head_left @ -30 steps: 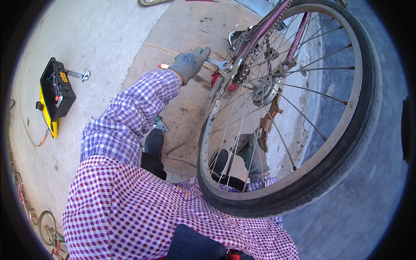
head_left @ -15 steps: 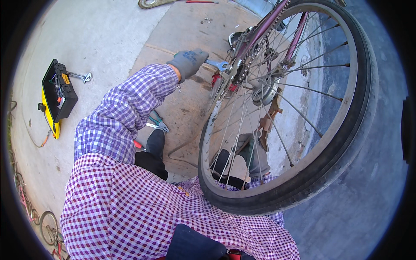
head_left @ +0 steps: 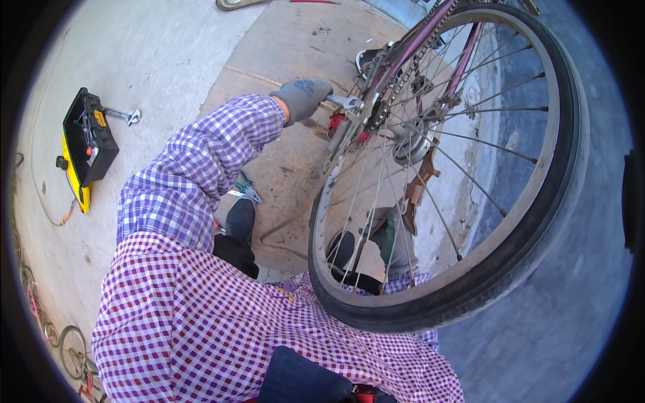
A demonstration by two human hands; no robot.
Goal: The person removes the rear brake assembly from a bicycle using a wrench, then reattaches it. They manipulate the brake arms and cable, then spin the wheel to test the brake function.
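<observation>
My left hand (head_left: 304, 96), in a grey glove, is closed around a silver spanner (head_left: 344, 102) whose head sits at the axle of a bicycle rear wheel (head_left: 470, 201). The wheel stands upright in a maroon frame (head_left: 430, 30), with its chain and sprocket (head_left: 396, 87) beside the spanner. My right hand (head_left: 398, 236), also grey-gloved, reaches behind the spokes on the wheel's far side and grips a brown part (head_left: 420, 185) below the hub. My checked purple sleeves fill the lower left.
An open black and yellow toolbox (head_left: 84, 144) lies on the concrete at the left, with an adjustable wrench (head_left: 124, 115) beside it. Green-handled pliers (head_left: 245, 189) rest by my black shoe (head_left: 240, 221). A thin bent rod (head_left: 279, 232) lies on the ground.
My left arm has shifted slightly with the spanner at the axle. The view has drifted a little, and the right hand stays behind the spokes.
</observation>
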